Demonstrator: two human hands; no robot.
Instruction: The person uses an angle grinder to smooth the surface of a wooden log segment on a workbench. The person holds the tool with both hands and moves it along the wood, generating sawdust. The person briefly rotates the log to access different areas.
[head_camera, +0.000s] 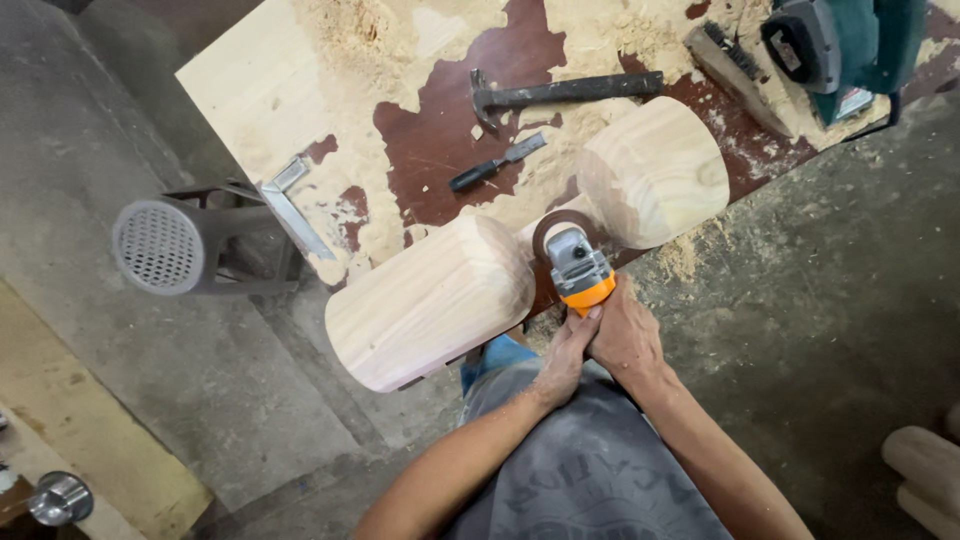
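Workbench (250, 90) coated in sawdust. Dumbbell-shaped wooden piece (430, 300) lying across its near edge, narrow neck between two rounded ends. Grinder (575, 268) set in that neck, disc against wood. Right hand (627, 338) and left hand (567, 355) both closed round grinder's rear. Hammer (565, 92) and chisel (495, 162) behind.

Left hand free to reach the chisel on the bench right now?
Probably not at once: the left hand grips the orange grinder with the right hand, and the wooden piece lies before the chisel.
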